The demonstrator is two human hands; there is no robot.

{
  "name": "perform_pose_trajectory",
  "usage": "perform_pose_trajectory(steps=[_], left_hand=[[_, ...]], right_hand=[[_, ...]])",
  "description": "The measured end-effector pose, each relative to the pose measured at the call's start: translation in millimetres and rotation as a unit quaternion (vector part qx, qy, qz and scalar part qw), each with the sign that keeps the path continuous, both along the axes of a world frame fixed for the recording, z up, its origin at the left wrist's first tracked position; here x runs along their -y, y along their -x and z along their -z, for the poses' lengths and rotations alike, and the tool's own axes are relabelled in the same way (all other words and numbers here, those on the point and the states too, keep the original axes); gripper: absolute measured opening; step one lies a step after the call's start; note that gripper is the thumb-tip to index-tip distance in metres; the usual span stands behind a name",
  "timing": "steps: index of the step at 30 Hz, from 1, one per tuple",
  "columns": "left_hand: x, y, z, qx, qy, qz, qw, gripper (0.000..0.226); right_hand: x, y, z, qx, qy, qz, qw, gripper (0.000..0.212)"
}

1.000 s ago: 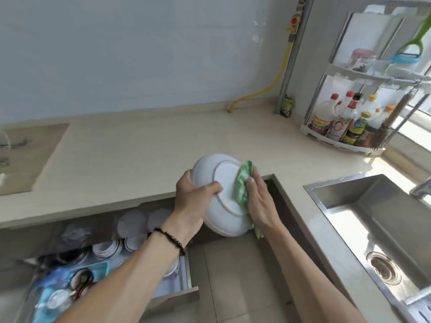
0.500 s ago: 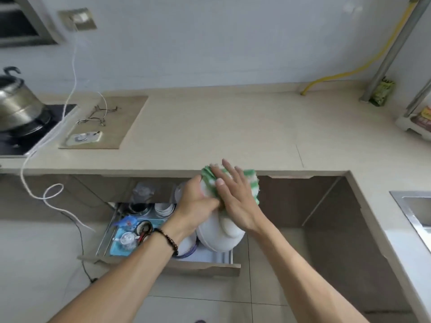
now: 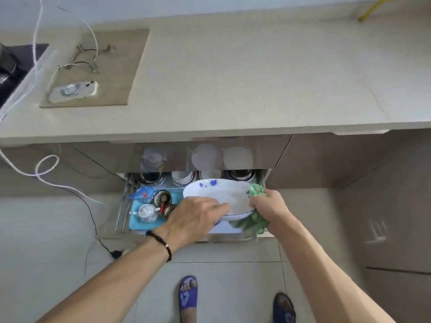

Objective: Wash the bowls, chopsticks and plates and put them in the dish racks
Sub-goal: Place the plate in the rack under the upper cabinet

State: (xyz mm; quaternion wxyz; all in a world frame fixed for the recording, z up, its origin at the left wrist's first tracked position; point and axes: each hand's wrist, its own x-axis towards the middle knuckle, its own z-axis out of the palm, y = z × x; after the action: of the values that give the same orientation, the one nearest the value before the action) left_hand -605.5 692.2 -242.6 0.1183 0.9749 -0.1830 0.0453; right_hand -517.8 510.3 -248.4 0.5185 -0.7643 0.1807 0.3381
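Note:
A white plate with small blue marks hangs face up over the open pull-out drawer rack under the counter. My left hand grips the plate's near left rim, thumb on top. My right hand holds a green cloth against the plate's right rim; the cloth hangs below the hand. Stacked white bowls and metal pots stand at the back of the rack. A small teapot and dark cups sit on a blue tray in its left half.
The beige counter runs across above the drawer. On it lies a brown board with a phone and a white cable. A stove corner is at the far left. My feet in blue slippers stand on the tiled floor.
The plate has turned from on edge to face up and dropped low over the drawer rack. My right hand slid from the plate's back to its right rim. My view tilted down.

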Motion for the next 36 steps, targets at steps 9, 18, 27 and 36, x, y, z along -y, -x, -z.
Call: perform_pose_trajectory(steps=[9,18,27,36], left_hand=[[-113,11,131,-0.371,0.404,-0.398,0.735,0.080],[-149,-11,276,-0.404,0.530,-0.506,0.548,0.014],[-161,-33,399,-0.416,0.448,-0.534,0.584,0.021],[-150,-38,440,-0.420,0.360,-0.518,0.653,0.018]], right_hand=[[-104,25,144,-0.024,0.063,0.089,0.994,0.020],[-143,-8,260,-0.085,0.180,-0.098,0.975,0.019],[-161,-32,373,-0.097,0.285,-0.169,0.939,0.058],[-144,-32,417,-0.092,0.313,-0.152,0.933,0.058]])
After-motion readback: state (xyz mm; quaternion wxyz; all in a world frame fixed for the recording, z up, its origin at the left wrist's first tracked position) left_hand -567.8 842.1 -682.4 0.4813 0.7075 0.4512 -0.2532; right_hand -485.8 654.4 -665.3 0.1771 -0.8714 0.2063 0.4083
